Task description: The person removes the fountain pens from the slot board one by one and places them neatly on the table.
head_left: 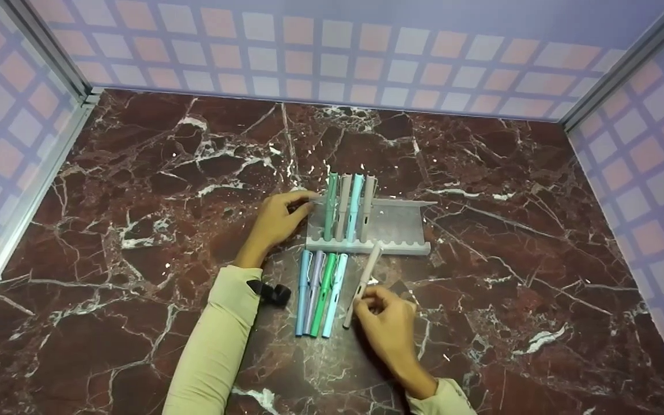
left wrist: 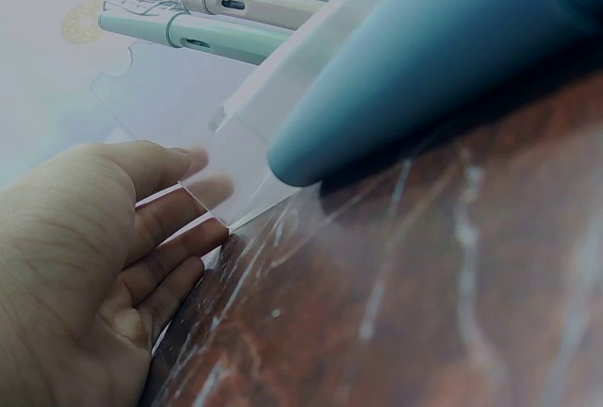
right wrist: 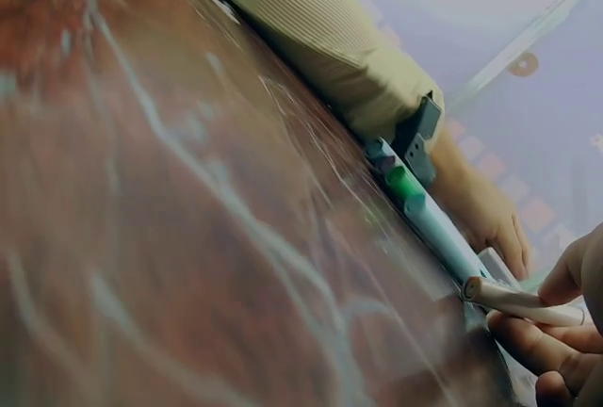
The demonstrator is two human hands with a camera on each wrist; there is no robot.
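The right hand (head_left: 388, 325) pinches a beige pen (head_left: 368, 270) by its near half, right of four loose pens (head_left: 324, 294) on the counter (head_left: 516, 346). For clean seating, align the pen with a vacant notch (head_left: 408, 243) in the clear rack (head_left: 398, 225). The left hand (head_left: 276, 222) grips the rack's left end; brace there.

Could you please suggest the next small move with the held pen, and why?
Perhaps raise the beige pen and lay it in a free groove right of the four racked pens: the right hand pinches it, the pen's far end is near the front of the clear rack, and the left hand holds the rack's left side.
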